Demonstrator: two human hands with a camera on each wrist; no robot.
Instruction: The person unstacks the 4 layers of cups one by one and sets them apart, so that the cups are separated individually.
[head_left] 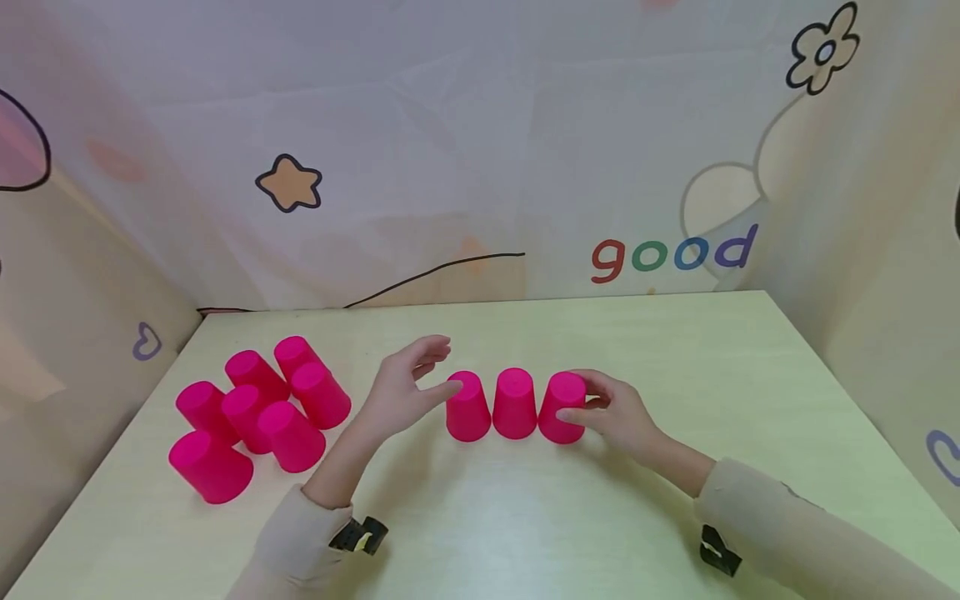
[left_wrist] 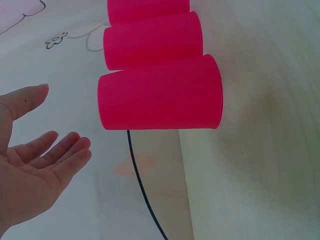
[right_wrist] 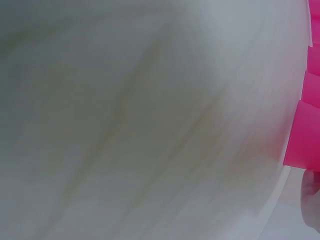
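Three bright pink cups stand upside down side by side in the middle of the table: a left cup [head_left: 468, 408], a middle cup [head_left: 514, 404] and a right cup [head_left: 558, 408]. My right hand [head_left: 626, 421] holds the right cup, its thumb in front and its fingers at the back. Just above and left of the left cup, my left hand [head_left: 399, 392] has thumb and fingers spread with nothing between them. In the left wrist view that hand [left_wrist: 35, 165] is apart from the row of cups. Only part of the right hand [right_wrist: 311, 202] shows in the right wrist view.
Several more upside-down pink cups [head_left: 243, 408] stand in a cluster at the table's left. The pale wooden table [head_left: 480, 525] meets a printed cloth backdrop [head_left: 465, 167] behind, with cloth on both sides too.
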